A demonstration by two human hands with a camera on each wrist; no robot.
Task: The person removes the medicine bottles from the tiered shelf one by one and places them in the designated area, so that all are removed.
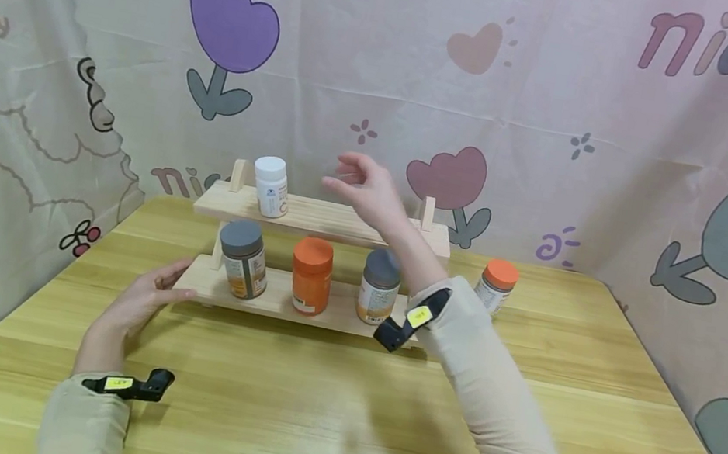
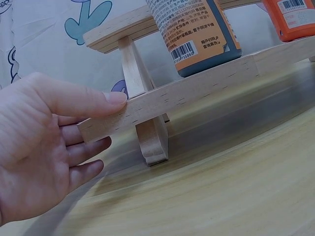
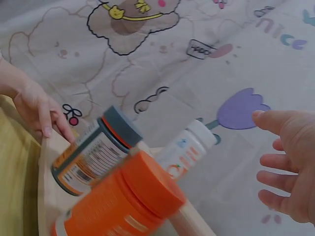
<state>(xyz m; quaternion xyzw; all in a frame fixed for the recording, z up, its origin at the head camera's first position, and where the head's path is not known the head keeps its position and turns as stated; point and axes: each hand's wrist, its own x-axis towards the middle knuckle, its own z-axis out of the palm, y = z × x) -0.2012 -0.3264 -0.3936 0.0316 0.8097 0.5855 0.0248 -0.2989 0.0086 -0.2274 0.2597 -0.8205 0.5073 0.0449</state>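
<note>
Left hand steadies wooden rack at its left end, fingers straight; right hand hovers empty, fingers spread, beside white bottle on top shelf—likely just released, next reach needs another bottle.

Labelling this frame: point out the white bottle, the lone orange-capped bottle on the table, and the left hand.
white bottle [image 1: 271, 187], head view, label.
orange-capped bottle [image 1: 500, 274], head view, cap.
left hand [image 1: 145, 295], head view, back of hand.

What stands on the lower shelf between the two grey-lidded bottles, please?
An orange bottle with an orange lid stands between the left grey-lidded bottle and the right grey-lidded bottle on the lower shelf, clearest in the head view.
</note>
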